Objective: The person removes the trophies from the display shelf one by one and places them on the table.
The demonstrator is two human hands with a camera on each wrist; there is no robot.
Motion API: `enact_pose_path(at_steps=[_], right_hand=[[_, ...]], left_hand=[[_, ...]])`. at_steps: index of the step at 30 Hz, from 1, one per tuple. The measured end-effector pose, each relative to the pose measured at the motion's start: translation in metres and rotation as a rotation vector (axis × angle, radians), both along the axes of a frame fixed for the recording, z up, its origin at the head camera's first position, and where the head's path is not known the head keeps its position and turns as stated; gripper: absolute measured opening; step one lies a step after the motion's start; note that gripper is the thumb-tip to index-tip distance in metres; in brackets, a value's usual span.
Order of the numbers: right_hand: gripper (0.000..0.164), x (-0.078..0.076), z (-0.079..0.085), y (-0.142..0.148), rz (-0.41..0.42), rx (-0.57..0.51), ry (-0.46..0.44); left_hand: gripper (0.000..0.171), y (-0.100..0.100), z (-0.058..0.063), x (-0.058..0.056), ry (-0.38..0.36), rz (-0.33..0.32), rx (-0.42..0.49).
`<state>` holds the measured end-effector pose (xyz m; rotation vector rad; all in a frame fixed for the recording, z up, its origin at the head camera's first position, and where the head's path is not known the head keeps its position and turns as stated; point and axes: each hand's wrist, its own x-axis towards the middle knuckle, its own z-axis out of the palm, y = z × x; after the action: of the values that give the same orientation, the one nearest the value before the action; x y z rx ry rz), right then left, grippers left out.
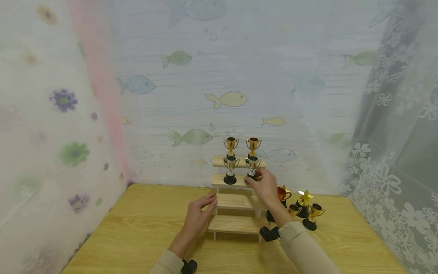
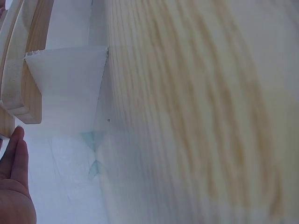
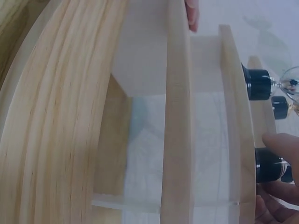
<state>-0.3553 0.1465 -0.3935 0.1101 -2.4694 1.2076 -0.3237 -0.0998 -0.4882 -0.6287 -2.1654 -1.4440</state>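
Note:
A four-step wooden stand (image 1: 236, 223) stands on the table. My right hand (image 1: 265, 186) pinches the black base of a silver trophy cup (image 1: 253, 163), upright on the second step from the top. Another silver trophy cup (image 1: 230, 163) stands to its left on the same step. Two gold trophy cups (image 1: 231, 143) are on the top step, their bases partly hidden by the silver ones. My left hand (image 1: 197, 215) touches the left end of the third step down with its fingers nearly straight. In the right wrist view, thumb and fingers flank the black base (image 3: 268, 164).
Right of the stand are a small gold cup (image 1: 315, 213), a gold star trophy (image 1: 304, 199) and a reddish cup (image 1: 282, 193), partly behind my right forearm. The wrist straps show black parts (image 1: 269, 233). A fish-printed curtain (image 1: 229, 99) hangs close behind the stand.

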Motion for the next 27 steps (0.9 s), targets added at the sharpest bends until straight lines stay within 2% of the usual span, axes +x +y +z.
enact_pose_path(at_steps=[8,14,21,27], right_hand=[[0.049,-0.0023,0.0002,-0.0020,-0.032,0.019,-0.018],[0.044,-0.0010,-0.0005,-0.0021,-0.028,0.019,-0.001],[0.027,-0.0013,-0.0016,-0.0025,-0.024,0.003,0.017],[0.025,-0.0003,-0.0013,-0.0026,-0.019,-0.008,0.012]], left_hand=[[0.026,0.0009,0.0014,0.0001,-0.012,0.001,0.005],[0.026,0.0022,-0.0002,-0.0001,0.026,0.020,-0.002],[0.029,0.0014,0.0039,0.0049,-0.063,-0.010,0.013],[0.029,0.0013,0.0053,0.0061,-0.081,-0.015,0.008]])
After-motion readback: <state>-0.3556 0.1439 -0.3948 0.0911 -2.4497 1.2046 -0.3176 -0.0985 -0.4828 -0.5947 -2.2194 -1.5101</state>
